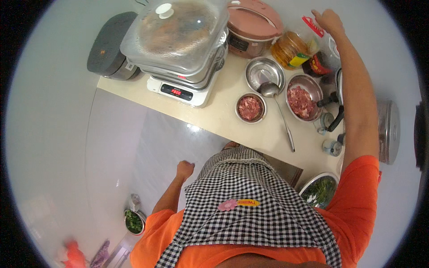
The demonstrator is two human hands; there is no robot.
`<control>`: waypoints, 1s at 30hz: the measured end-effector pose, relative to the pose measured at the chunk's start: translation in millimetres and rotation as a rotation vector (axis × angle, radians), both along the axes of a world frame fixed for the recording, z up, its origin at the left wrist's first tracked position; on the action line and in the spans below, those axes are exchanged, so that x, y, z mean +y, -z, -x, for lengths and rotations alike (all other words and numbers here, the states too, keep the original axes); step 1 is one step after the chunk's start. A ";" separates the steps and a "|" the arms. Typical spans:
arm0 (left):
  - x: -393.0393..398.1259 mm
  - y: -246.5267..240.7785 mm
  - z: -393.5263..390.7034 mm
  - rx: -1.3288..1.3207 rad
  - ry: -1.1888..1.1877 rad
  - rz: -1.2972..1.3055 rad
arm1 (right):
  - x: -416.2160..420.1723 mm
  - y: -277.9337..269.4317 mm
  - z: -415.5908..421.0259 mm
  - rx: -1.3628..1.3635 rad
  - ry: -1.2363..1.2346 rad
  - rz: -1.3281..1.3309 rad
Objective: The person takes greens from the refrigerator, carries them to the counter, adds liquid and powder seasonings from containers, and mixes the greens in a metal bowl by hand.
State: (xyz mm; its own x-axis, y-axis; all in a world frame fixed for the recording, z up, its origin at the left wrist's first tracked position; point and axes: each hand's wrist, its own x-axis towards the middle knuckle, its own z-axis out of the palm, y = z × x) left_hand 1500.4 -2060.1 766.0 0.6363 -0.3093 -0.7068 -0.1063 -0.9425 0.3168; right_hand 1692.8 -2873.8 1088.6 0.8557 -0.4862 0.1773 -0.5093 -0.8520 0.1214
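My right hand (pixel 330 22) reaches out at the far right, fingers bent, beside the red handle (pixel 313 26) of a plastic jug of yellow oil (pixel 290 50). Whether it grips the handle cannot be told. Down at my side, over the floor, my left hand (pixel 185 170) is curled, with nothing visible in it. On the counter before me stand a small steel bowl of cut raw meat (pixel 249 108) and a larger steel bowl with more meat (pixel 301 101). A steel ladle (pixel 283 115) lies between them, its head at the rim of a steel basin (pixel 256 72).
A lidded clear steamer (pixel 177 37) sits on a white base with a lit display (pixel 176 92). Around it stand a grey rice cooker (pixel 112 43) and a pink electric cooker (pixel 256 28). Small glass jars (pixel 331 147), black handles (pixel 336 119) and a bowl of greens (pixel 318 191) line the right.
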 end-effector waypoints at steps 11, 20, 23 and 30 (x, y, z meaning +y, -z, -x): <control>104.3 -9.3 77.1 0.307 -0.758 0.009 | 12.9 -26.6 44.2 0.104 -0.177 -0.272; 89.6 10.4 74.8 0.370 -0.829 0.159 | 36.2 -42.9 79.7 -0.039 -0.055 -0.219; 95.2 4.0 71.5 -0.139 0.546 0.021 | 39.9 -43.9 85.2 0.116 -0.064 0.025; 103.7 -0.3 85.0 0.226 -0.390 0.071 | 33.2 -58.5 101.5 0.152 -0.218 -0.166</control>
State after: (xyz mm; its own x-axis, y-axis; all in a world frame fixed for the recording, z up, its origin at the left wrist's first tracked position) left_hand 1415.3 -1956.5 766.2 0.5474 -0.1301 -0.8267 0.3313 -0.8735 0.3568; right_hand 1591.3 -2840.6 1147.1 0.9535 -0.3000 -0.0275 -0.2991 -0.9537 0.0321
